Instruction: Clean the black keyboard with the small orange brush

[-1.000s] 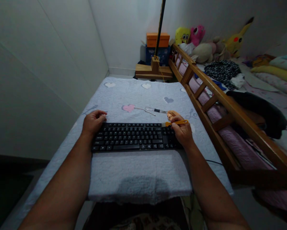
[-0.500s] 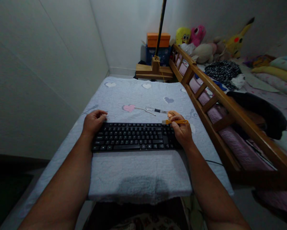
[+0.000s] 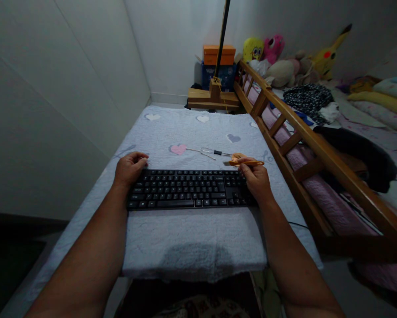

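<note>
A black keyboard [image 3: 185, 190] lies flat on the cloth-covered table. My left hand [image 3: 129, 168] is closed at its upper left corner, fingers curled beyond the edge and the thumb beside the corner. In my right hand [image 3: 256, 176] is a small brush [image 3: 234, 163] with an orange handle, pinched between thumb and fingers. Its pale bristles point left, just above the keyboard's back right edge. Behind the brush lies an orange item [image 3: 238, 155], partly hidden by the hand. A thin wire tool with a black sleeve [image 3: 217, 153] extends left from it.
A pale blue cloth with hearts [image 3: 185, 247] covers the table. Along the right side runs a wooden bed rail [image 3: 297, 126]. A wooden stand [image 3: 214, 95] with a dark pole is past the far edge, near an orange box [image 3: 219, 55]. Plush toys lie on the bed.
My right hand has shifted right and slightly away from me with the brush, lifting it off the keyboard's right-hand keys. My left hand and the keyboard stay put.
</note>
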Motion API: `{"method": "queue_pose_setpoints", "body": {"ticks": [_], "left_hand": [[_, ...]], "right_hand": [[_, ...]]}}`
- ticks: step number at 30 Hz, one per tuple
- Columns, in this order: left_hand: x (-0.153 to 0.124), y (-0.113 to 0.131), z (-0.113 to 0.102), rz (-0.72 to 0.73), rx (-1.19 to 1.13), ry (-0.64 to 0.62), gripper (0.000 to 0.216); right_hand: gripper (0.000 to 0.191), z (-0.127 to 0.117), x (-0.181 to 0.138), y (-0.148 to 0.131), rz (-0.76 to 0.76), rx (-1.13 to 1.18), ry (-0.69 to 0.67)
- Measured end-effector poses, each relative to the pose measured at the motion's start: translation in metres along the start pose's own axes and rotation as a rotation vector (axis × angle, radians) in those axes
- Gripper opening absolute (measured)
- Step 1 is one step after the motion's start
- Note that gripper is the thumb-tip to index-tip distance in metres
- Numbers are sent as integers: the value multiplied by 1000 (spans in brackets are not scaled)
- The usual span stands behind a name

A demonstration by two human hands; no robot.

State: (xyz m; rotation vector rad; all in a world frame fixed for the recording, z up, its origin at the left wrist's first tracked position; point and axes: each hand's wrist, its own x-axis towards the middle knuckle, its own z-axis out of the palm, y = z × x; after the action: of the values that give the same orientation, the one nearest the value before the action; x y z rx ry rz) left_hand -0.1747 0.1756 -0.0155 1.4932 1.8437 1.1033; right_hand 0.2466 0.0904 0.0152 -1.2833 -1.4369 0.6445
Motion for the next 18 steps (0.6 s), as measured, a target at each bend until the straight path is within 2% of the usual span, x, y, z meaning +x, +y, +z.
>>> {"method": "queue_pose_setpoints", "body": {"ticks": [6,13,18], "left_hand": [[-1,1,0,4,-5,-1,26],[-2,7,0,-22,-17,-3,24],[-2,7,0,-22,-25,-11,24]], "right_hand": [[37,-4,5,-2,182,82,3],[45,1,18,2,232,115,47],[44,3,25,5,261,118,-22]]}}
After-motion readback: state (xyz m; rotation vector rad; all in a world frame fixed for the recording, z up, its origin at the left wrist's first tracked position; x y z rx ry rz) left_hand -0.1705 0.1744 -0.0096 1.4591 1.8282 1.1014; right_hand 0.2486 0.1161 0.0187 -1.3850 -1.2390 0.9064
